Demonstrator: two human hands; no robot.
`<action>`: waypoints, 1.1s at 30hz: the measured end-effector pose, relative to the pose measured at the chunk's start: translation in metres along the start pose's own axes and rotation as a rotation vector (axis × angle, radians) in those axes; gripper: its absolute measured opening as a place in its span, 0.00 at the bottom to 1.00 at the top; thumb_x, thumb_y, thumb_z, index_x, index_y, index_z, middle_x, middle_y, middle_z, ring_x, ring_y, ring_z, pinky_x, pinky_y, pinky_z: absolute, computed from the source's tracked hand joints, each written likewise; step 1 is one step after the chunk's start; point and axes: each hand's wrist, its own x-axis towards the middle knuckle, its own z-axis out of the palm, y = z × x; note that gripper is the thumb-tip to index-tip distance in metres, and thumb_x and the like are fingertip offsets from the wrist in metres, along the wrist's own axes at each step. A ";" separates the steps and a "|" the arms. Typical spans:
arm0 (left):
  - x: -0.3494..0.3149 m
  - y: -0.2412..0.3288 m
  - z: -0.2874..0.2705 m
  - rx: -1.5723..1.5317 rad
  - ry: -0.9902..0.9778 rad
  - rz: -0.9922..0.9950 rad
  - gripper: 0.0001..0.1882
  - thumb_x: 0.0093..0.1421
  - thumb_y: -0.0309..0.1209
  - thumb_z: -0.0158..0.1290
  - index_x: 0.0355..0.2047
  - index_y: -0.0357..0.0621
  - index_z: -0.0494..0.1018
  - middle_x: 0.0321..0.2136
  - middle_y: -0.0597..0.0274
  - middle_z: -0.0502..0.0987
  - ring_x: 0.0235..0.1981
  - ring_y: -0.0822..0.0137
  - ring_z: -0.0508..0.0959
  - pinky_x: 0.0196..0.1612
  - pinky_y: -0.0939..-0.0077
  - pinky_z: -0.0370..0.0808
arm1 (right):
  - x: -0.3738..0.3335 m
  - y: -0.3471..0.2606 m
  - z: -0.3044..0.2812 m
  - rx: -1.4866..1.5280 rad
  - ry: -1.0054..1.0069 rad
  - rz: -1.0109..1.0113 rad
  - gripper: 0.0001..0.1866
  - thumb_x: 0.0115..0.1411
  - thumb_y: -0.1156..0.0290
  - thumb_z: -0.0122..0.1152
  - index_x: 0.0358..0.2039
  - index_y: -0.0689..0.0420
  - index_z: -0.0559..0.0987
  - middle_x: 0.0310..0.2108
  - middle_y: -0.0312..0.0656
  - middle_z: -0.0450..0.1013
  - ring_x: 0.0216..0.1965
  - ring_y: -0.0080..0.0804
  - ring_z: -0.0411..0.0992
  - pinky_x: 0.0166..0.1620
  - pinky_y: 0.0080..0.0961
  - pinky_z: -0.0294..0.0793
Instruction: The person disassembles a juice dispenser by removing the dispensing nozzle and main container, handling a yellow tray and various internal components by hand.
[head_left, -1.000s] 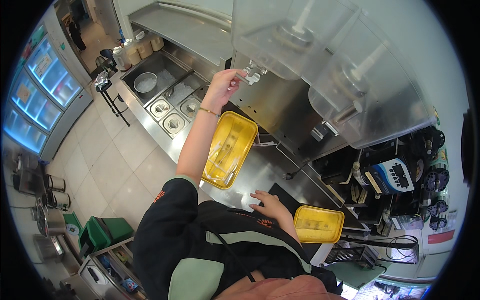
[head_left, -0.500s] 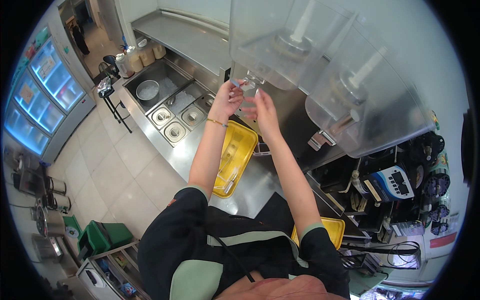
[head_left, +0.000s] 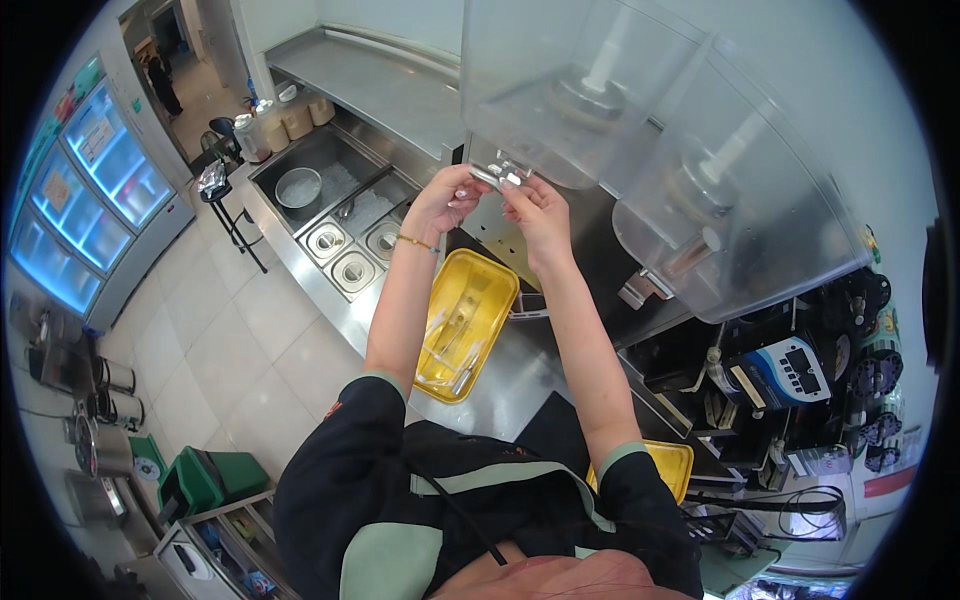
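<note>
My left hand (head_left: 446, 203) is raised in front of a clear drink dispenser tank (head_left: 535, 105), its fingers closed on a short, shiny metal piece (head_left: 486, 178). My right hand (head_left: 538, 218) is beside it, thumb and fingers pinched at the small metal tap fitting (head_left: 513, 174) under the tank's front. The metal piece lies against or very near this fitting; whether they are joined is hidden by my fingers. Below my hands a yellow tray (head_left: 492, 325) rests on the steel counter, with clear plastic pieces and a small metal cylinder (head_left: 462, 381) in it.
A second clear tank (head_left: 770, 235) with its tap (head_left: 640, 290) stands to the right. Left are lidded steel containers (head_left: 352, 270), an ice well with a metal bowl (head_left: 298, 187), and several jugs (head_left: 295, 118). A control box (head_left: 790, 372) and another yellow tray (head_left: 672, 467) are at right.
My right hand has gone from loosely spread fingers to a pinch at the tap fitting. My left hand has turned slightly, bringing the metal piece up close to the fitting.
</note>
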 end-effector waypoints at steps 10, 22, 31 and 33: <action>-0.004 -0.005 0.033 0.034 0.193 0.171 0.08 0.58 0.30 0.48 0.28 0.38 0.71 0.20 0.62 0.74 0.14 0.83 0.67 0.15 0.91 0.64 | -0.009 -0.012 0.025 0.263 0.170 0.066 0.13 0.53 0.71 0.61 0.36 0.64 0.72 0.27 0.36 0.71 0.25 0.19 0.68 0.29 0.16 0.67; 0.017 -0.034 -0.021 0.529 0.143 0.272 0.13 0.54 0.34 0.57 0.36 0.37 0.74 0.26 0.66 0.77 0.27 0.80 0.74 0.32 0.87 0.70 | -0.001 0.052 -0.017 -0.379 0.274 -0.196 0.15 0.57 0.67 0.57 0.41 0.63 0.71 0.33 0.40 0.72 0.24 0.21 0.70 0.29 0.17 0.69; -0.022 -0.101 0.045 1.665 0.541 1.076 0.27 0.50 0.35 0.54 0.51 0.36 0.65 0.51 0.47 0.67 0.55 0.51 0.64 0.57 0.60 0.57 | -0.075 0.129 -0.070 -0.522 0.037 -0.072 0.12 0.55 0.65 0.59 0.32 0.62 0.76 0.20 0.36 0.72 0.21 0.17 0.67 0.27 0.17 0.66; 0.002 -0.107 0.036 1.672 0.537 0.963 0.32 0.48 0.36 0.55 0.53 0.37 0.62 0.54 0.48 0.64 0.58 0.50 0.60 0.59 0.55 0.53 | -0.110 0.163 -0.081 -0.654 -0.039 0.088 0.10 0.54 0.67 0.59 0.32 0.61 0.77 0.20 0.38 0.72 0.22 0.17 0.68 0.27 0.18 0.66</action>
